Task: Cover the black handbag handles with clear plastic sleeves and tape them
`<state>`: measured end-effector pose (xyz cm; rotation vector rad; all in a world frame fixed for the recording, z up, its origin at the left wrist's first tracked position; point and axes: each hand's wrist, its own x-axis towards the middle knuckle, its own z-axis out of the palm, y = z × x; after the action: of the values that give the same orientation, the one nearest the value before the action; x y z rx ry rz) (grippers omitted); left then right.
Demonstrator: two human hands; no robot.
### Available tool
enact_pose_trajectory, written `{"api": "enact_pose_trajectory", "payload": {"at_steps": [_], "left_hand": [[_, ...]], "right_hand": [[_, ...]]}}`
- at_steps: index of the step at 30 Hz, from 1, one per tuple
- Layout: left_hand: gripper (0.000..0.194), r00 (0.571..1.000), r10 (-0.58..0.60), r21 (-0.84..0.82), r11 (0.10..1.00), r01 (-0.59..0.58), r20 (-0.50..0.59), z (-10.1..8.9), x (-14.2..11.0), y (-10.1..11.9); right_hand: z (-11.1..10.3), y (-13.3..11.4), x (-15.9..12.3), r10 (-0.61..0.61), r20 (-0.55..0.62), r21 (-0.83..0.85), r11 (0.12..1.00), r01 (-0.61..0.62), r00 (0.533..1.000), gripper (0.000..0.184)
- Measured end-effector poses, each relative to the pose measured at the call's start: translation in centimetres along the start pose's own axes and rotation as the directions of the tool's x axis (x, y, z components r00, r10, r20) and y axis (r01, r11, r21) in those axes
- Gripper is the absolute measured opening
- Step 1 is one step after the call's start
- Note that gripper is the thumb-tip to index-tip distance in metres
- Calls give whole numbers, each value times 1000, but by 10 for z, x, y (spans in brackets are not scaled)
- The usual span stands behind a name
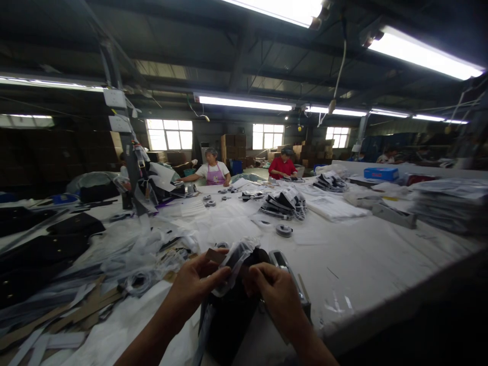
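In front of me, low in the middle of the head view, my left hand (202,279) pinches a dark piece partly covered by a crumpled clear plastic wrapper (240,254). A flat brownish-grey strip (215,255) shows by its thumb and forefinger. My right hand (276,290) is closed at the right side of the same bundle, fingertips pressed together; what they grip is hidden. Beneath both hands lies a larger black item (232,325), its kind unclear. A metal-edged, box-like object (284,264) stands just beyond my right hand.
Rolled grey coils (284,230) and stacked black-and-white packed pieces (284,203) lie across the white table (366,274). Paper and plastic scraps (76,310) cover the left side. A pole (129,168) rises there. Two people (216,173) work opposite. Plastic-covered stacks (453,203) stand right.
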<state>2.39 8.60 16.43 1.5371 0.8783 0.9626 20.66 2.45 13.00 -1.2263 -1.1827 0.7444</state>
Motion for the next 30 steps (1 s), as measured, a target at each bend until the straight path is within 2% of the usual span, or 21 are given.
{"api": "enact_pose_trajectory", "payload": {"at_steps": [2, 4, 8, 13, 16, 21, 23, 26, 30], "left_hand": [[56, 1000, -2, 0, 1000, 2, 8, -1, 0, -1], [56, 1000, -3, 8, 1000, 3, 22, -1, 0, 0], [53, 999, -8, 1, 1000, 8, 36, 3, -1, 1], [55, 1000, -1, 26, 1000, 1, 2, 3, 2, 0], [54, 1000, 2, 11, 1000, -2, 3, 2, 3, -1], [56, 1000, 8, 1, 1000, -8, -7, 3, 3, 2], [58, 1000, 2, 1, 1000, -2, 4, 3, 2, 4], [62, 1000, -22, -29, 999, 23, 7, 5, 0, 7], [66, 998, -37, -92, 995, 33, -47, 6, -1, 10]], "right_hand": [[-4, 0, -1, 20, 95, 92, 995, -29, 995, 31], [-6, -2, -2, 54, 108, 95, 993, -65, 993, 31], [-5, -10, -1, 67, -18, -32, 997, -67, 998, 31], [-7, -17, 2, 42, -140, -70, 996, -53, 989, 40], [-12, -20, 3, 38, -140, -28, 999, -43, 989, 37], [-20, -16, -2, 28, -14, 152, 988, -26, 1000, 34], [-23, -12, -4, 59, 4, 159, 985, -59, 998, 35], [-28, -5, -6, 98, -24, 137, 986, -94, 995, 36], [-32, -7, -14, 27, -156, 147, 989, -4, 987, 33]]}}
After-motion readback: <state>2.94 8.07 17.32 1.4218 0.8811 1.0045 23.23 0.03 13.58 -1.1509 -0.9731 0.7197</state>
